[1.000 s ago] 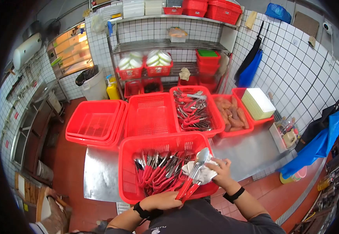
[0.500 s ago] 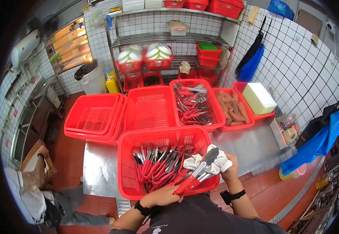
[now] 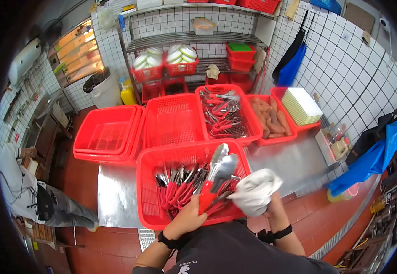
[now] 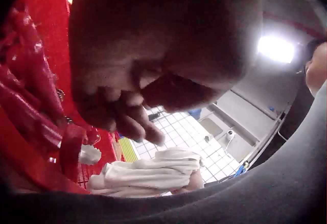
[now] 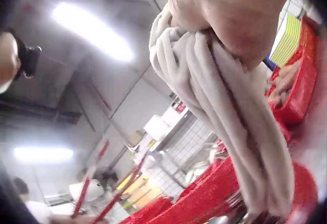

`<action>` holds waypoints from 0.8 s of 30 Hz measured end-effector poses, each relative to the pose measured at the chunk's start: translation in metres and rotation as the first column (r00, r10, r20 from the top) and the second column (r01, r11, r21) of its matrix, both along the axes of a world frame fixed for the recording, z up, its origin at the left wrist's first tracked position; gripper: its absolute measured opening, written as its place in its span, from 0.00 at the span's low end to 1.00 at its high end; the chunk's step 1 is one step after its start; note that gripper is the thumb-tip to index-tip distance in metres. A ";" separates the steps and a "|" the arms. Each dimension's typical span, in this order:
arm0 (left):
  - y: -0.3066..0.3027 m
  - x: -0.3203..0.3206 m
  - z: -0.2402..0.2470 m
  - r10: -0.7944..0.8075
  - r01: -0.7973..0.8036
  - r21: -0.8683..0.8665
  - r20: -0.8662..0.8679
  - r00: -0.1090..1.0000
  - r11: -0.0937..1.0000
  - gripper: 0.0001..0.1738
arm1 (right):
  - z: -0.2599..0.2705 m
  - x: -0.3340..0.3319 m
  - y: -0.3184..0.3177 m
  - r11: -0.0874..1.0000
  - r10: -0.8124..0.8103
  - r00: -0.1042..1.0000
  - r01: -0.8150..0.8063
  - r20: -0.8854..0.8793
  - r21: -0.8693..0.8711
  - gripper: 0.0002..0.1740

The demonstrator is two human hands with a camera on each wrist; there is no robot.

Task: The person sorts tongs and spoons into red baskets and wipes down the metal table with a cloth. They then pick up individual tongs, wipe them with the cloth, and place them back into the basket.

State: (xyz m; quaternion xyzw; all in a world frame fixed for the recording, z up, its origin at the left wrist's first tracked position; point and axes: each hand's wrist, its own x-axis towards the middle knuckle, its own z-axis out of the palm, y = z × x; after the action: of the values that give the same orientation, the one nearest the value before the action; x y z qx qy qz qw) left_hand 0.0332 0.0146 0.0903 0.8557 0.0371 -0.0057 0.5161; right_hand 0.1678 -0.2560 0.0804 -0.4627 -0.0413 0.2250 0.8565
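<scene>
tongs [image 3: 224,170]: centre of head frame, raised over the right half of the front basket [image 3: 142,201], metal ends up, red grips down; the two arms stand apart.

left hand [image 3: 188,220]: below centre, fingers clamped on the tongs at the red grips. wrist wears a black band.

cloth [image 3: 255,194]: white, bunched, just right of the tongs, over the basket's right edge. right hand [image 3: 275,213]: right of centre, fingers clamped on the cloth; fingertips hidden by its folds. in the right wrist view the cloth hangs down in long folds.

front basket: red, lower centre, holds a heap of red-handled tongs [image 3: 180,187], metal ends mostly toward the top of frame. sits on a metal surface [image 3: 114,196].

behind it, left to right: stacked red baskets [image 3: 104,130]; a red mesh basket [image 3: 175,121]; a utensil basket [image 3: 254,130] of red-handled metal utensils; a red tub [image 3: 293,134] of brownish oblong items; stacked trays [image 3: 302,105], pale with yellow-green edges.

farther out: metal shelf rack [image 3: 194,42] at upper centre; blue apron [image 3: 292,66] at upper right; second person [image 3: 22,187] at left edge, light top, grey trousers.
</scene>
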 end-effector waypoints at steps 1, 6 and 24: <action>-0.007 0.006 0.002 0.000 0.000 -0.001 -0.003 1.000 1.000 0.22 | 0.004 -0.009 0.011 0.993 0.088 0.996 -0.088 0.007 -0.075 0.29; -0.031 0.015 -0.038 -0.211 0.219 0.288 -0.059 0.976 0.932 0.22 | 0.010 -0.021 0.036 0.941 0.319 0.925 -0.283 0.207 -0.186 0.29; 0.057 -0.043 -0.066 0.317 -0.316 0.209 0.028 0.948 0.925 0.24 | 0.012 0.052 -0.111 0.869 -0.488 0.872 0.489 -0.029 0.072 0.25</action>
State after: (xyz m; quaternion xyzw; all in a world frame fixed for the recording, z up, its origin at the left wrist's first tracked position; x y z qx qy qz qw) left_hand -0.0095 0.0720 0.0241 0.8884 0.1766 0.0789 0.4163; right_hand 0.2199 -0.3674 0.0919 -0.4236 0.0726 0.0018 0.9029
